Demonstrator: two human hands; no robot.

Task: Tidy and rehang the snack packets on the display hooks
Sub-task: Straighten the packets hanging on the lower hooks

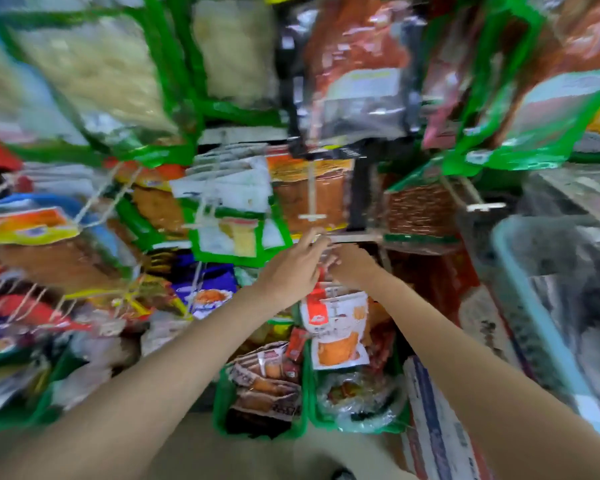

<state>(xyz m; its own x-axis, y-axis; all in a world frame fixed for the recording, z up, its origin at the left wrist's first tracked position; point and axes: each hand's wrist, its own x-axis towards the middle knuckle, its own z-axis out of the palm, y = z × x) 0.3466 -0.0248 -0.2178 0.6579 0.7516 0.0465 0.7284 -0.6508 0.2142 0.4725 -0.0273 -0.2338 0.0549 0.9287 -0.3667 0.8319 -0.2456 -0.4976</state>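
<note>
From the head view, both arms reach away into the rack and meet at its middle. The left hand [293, 268] has its fingers stretched out loosely, tips up by the white hook [352, 237] that runs off to the right. The right hand [352, 263] is just beside it, touching; whether it pinches anything I cannot tell through the blur. The red-and-white snack packet [336, 327] hangs directly below both hands, long axis downward. I'd judge the hook's near end, just above the fingers, is the target.
</note>
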